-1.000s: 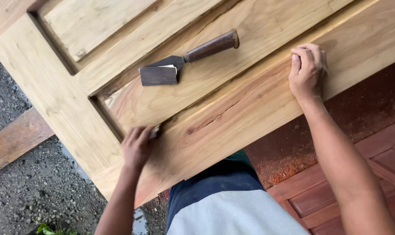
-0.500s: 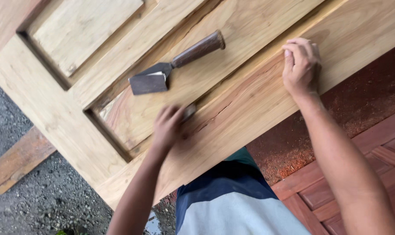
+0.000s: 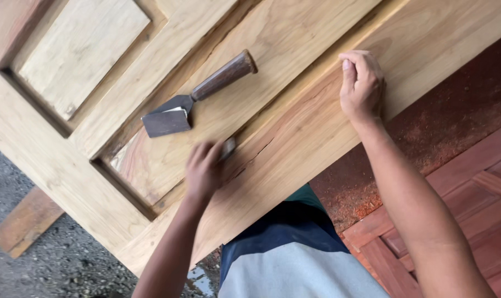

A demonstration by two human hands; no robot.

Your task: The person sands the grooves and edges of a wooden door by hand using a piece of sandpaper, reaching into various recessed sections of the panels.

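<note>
The left hand (image 3: 203,168) is blurred, and what its grip closes on is mostly hidden: only a small pale grey piece (image 3: 228,147) pokes out past the fingertips, too smeared to tell whether it is a folded abrasive sheet or a little block. That piece lies pressed on the wooden door (image 3: 294,124), right at the groove where the raised panel meets the outer rail, with a dark crack in the wood just beyond it. The left forearm comes up from the bottom edge, cut off at the elbow, wrist straight, knuckles toward the camera. Up and to the left of this grip, apart from it, lies a putty knife (image 3: 198,94) with a dark blade and brown wooden handle, flat on the panel. The right hand (image 3: 362,84) sits well off to the right, fingers curled under in a loose fist resting on the door's rail; whether anything is inside that grip cannot be told. Its arm runs off the lower right corner.
</note>
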